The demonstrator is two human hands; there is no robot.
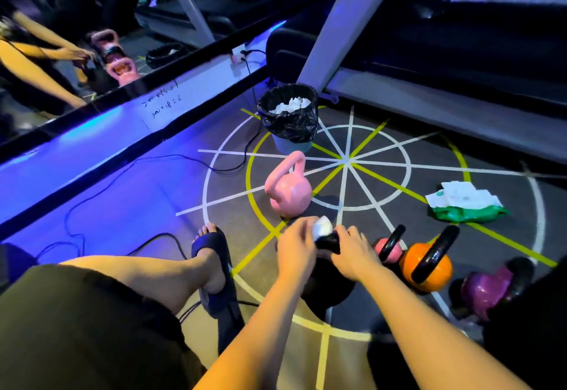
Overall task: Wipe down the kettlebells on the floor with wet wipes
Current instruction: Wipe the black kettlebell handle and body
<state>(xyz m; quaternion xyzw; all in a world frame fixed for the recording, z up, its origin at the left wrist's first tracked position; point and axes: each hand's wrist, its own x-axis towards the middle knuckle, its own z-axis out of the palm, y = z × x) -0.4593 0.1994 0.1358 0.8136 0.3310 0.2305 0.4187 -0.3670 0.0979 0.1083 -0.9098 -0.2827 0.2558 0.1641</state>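
A black kettlebell (326,285) stands on the floor right in front of me. My right hand (356,254) grips its handle. My left hand (296,247) holds a crumpled white wet wipe (322,226) against the top of that handle. A pink kettlebell (288,190) stands just beyond. To the right stand a small pink kettlebell (389,250), an orange kettlebell (428,264) and a purple kettlebell (487,288), each with a black handle. The green pack of wet wipes (466,202) lies open at the far right.
A bin with a black liner (290,119) holds used wipes behind the pink kettlebell. A treadmill frame (429,98) runs along the back right. A mirror wall (92,52) and black cables (147,162) lie at the left. My leg and dark slipper (214,267) rest at the left.
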